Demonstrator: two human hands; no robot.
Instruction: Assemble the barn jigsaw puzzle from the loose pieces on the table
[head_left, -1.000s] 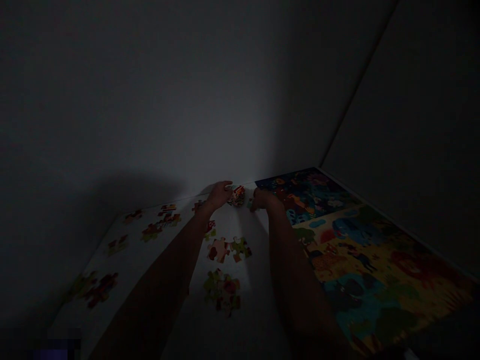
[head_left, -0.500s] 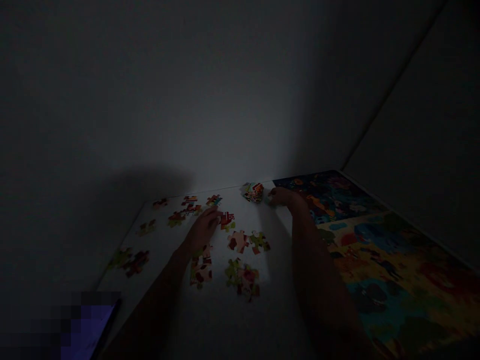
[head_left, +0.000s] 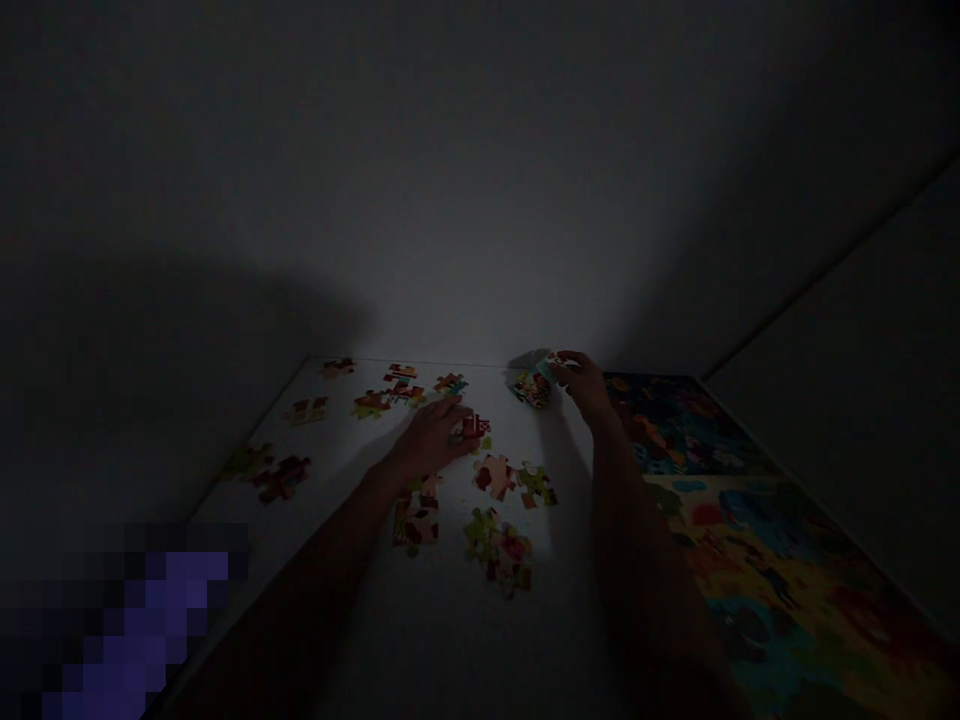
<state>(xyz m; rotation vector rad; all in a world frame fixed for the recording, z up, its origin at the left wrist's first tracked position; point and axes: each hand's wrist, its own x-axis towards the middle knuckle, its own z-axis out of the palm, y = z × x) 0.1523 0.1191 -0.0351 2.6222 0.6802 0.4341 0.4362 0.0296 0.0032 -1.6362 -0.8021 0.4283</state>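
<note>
Left hand [head_left: 433, 438] and right hand [head_left: 585, 386] bare; forearms [head_left: 637, 545] bare too, tapering toward wrists [head_left: 601, 425], near ends dark in shadow.

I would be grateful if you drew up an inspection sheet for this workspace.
Surface: white tabletop, dimly lit.
Job's things: puzzle pieces spread about, some in clusters; a pile near the back edge.
Clutter: a dark picture and a yellowish picture on the right; a pixelated purple shape at lower left, unidentifiable.
Grip: right hand pinches a light piece by the pile; left hand is at a red piece, contact unclear.
Cables: nothing seen.
Surroundings: plain wall behind, with shadows.
</note>
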